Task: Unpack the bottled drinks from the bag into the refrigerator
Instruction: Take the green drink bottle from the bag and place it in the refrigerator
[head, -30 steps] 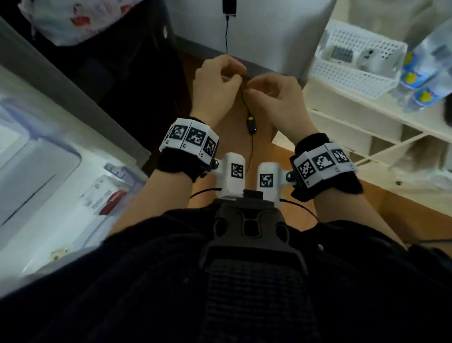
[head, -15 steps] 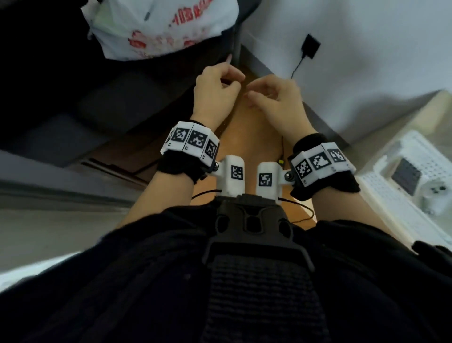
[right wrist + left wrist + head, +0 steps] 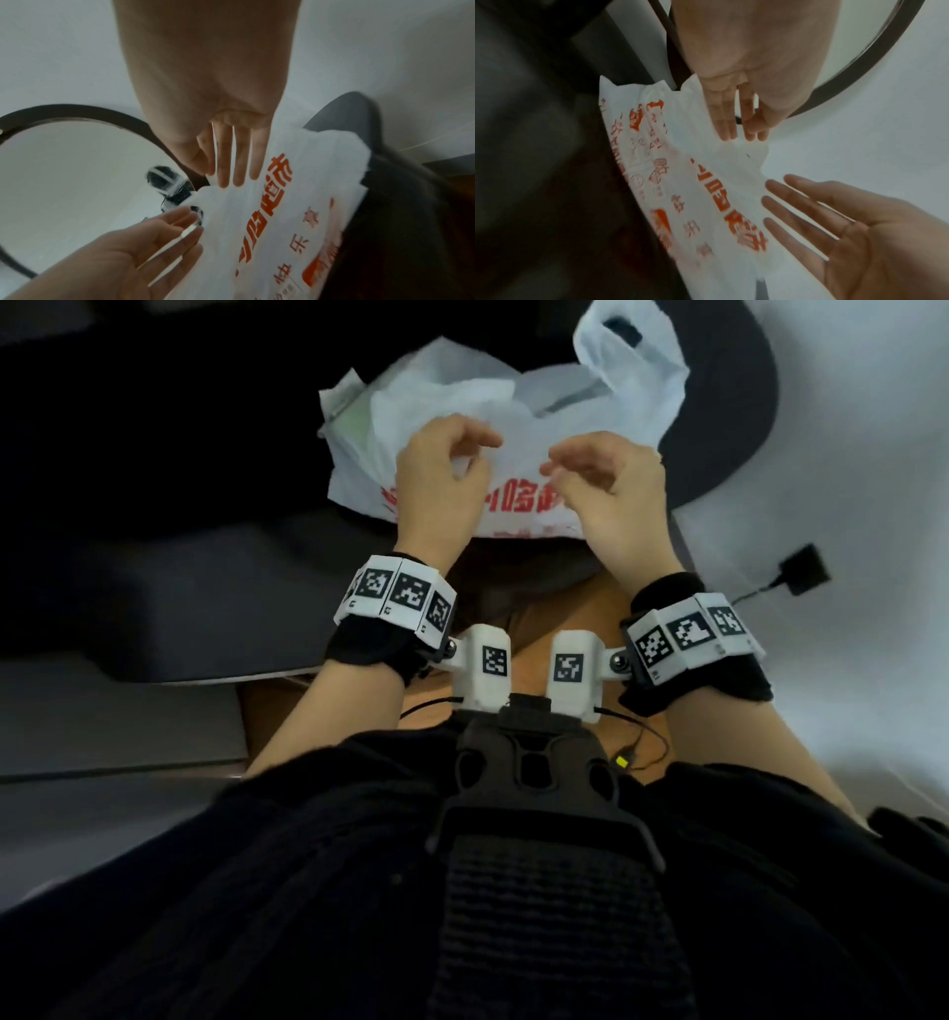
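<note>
The white plastic bag (image 3: 513,428) sits just beyond both hands, soft and crinkly; it likely sags under bottles, so its 2 loop handles are the place to grip. Left hand (image 3: 441,480) and right hand (image 3: 611,490) hover empty, fingers loose.

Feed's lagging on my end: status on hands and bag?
Left hand and right hand open, empty, over white bag. Bag untouched as far as visible; no bottles in view. Nothing blocking.
</note>
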A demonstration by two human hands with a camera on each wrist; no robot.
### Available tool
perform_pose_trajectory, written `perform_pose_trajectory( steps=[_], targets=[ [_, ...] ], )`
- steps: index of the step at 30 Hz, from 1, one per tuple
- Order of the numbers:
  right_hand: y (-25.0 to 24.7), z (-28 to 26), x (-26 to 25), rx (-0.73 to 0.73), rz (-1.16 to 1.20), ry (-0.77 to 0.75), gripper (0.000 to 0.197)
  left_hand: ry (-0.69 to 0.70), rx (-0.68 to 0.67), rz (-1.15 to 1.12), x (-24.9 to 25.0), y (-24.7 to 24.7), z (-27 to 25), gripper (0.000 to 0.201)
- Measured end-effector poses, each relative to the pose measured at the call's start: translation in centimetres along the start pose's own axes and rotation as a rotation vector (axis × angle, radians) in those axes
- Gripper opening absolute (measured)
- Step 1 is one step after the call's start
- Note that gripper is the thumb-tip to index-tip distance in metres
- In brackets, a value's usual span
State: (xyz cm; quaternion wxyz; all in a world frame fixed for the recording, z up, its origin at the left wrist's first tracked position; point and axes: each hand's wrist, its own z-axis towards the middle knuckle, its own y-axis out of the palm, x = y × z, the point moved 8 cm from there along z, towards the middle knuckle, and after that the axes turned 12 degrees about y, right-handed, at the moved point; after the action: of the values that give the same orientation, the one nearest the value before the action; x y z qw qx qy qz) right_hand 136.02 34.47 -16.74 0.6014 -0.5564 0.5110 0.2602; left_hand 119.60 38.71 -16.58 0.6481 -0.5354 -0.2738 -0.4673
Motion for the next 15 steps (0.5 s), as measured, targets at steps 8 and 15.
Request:
perform_pose_trajectory(
  steps=[8, 15],
  targets=[
    [2.7, 10.3, -2.7, -0.221, -0.108, -0.025, 0.023, -0.388, -0.14, 0.307, -5.2, -0.3, 4.5, 0.034],
    [8.8, 12.3, 0.5, -0.538, -0.407, 0.134, 0.031, -0.437, -0.096, 0.382, -7.8, -2.1, 5.7, 0.047]
  ],
)
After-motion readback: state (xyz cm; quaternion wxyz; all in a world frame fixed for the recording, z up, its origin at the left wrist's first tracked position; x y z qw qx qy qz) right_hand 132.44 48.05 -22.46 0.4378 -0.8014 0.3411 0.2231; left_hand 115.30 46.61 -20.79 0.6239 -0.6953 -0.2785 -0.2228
